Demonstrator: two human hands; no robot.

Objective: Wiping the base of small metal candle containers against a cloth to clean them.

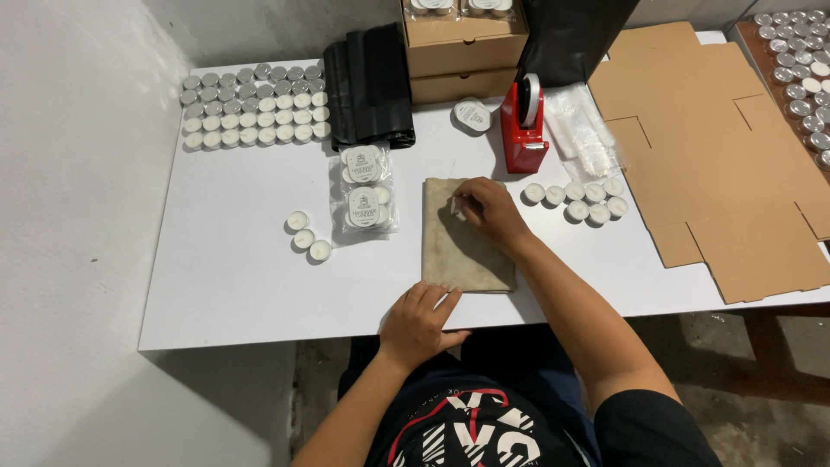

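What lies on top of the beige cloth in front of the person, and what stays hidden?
On the beige cloth rests the right hand, pressing a small white object against it. The left hand touches its near edge. The table beneath the cloth is covered.

Right hand (484, 212) fingers: bare table (233, 285) beyond cloth (462, 238) edge, toward packets (365, 199). Tape dispenser (524, 130) blocks ahead; tealight cluster (577, 201) crowds wrist side. Left hand (417, 324) fingertips: open tabletop leftward.

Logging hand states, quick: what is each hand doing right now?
Left hand: open, resting flat on the table edge, holding nothing.
Right hand: closed on a small white tealight, over the tan cloth.
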